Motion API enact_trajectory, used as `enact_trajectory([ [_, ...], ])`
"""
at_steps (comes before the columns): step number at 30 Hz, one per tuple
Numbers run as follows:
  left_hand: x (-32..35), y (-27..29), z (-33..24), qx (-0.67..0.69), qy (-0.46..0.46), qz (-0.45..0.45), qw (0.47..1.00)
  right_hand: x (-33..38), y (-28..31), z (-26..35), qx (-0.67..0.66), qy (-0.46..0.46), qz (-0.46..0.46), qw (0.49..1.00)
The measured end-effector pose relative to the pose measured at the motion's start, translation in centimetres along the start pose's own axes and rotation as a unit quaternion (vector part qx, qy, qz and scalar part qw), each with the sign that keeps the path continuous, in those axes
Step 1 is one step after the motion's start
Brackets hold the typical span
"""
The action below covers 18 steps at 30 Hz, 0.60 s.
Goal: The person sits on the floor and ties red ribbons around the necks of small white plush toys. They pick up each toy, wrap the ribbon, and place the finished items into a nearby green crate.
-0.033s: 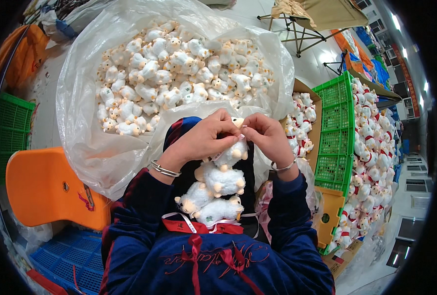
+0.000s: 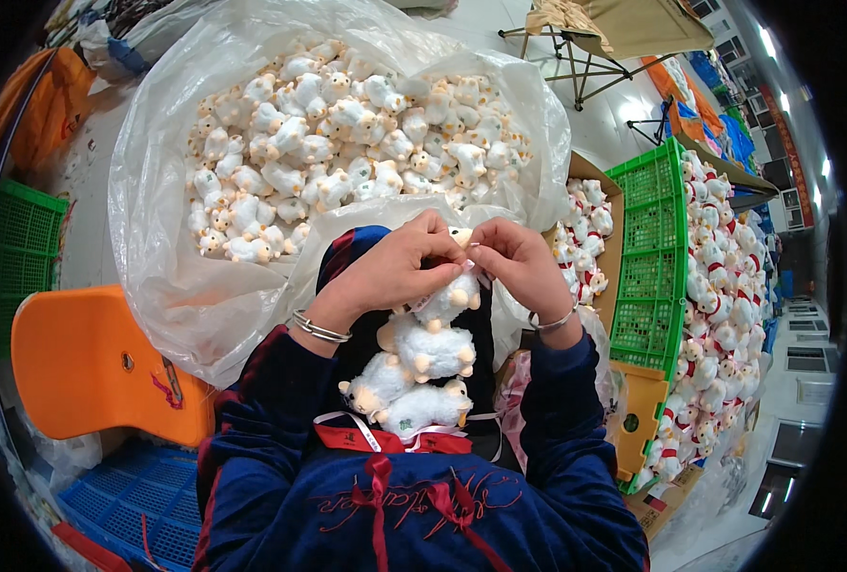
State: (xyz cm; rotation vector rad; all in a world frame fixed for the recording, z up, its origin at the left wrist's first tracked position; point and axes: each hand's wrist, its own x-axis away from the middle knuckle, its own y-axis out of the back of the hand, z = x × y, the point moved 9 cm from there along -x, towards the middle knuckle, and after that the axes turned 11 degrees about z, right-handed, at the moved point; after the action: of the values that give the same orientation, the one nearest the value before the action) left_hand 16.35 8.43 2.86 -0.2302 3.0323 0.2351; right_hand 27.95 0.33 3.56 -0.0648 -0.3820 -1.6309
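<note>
A clear plastic bag (image 2: 171, 310) holds a heap of white plush lambs (image 2: 347, 143); a cardboard box (image 2: 611, 267) holds red-trimmed ones (image 2: 583, 238), with more (image 2: 724, 315) beyond a green crate wall (image 2: 647, 257). The left hand (image 2: 399, 264) and right hand (image 2: 523, 269) pinch a thin pale ribbon (image 2: 469, 264) at the neck of a plush lamb (image 2: 450, 300) above the lap. An orange chair (image 2: 99, 362) stands on the pale floor (image 2: 90, 229).

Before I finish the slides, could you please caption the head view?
Left hand and right hand pinching a pale ribbon at the neck of a plush toy, bag of toys beyond.
</note>
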Motion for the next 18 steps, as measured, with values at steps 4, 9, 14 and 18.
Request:
enact_trajectory([
  [4,-0.6,-0.1,-0.3,-0.027,0.034,0.002,0.999,-0.6,-0.1,0.4,-0.007,-0.064,0.047,0.997],
  [9,-1.1,-0.2,-0.4,-0.107,0.079,-0.026,0.991,-0.1,-0.6,1.4,0.07,-0.034,0.019,0.997],
  [14,-0.6,0.1,0.1,-0.12,0.102,-0.081,0.984,1.1,-1.4,4.1,0.215,0.051,-0.057,0.974],
  [18,-0.3,0.2,1.4,0.028,0.101,-0.053,0.993,1.1,-0.8,2.3,0.187,0.113,-0.043,0.975],
])
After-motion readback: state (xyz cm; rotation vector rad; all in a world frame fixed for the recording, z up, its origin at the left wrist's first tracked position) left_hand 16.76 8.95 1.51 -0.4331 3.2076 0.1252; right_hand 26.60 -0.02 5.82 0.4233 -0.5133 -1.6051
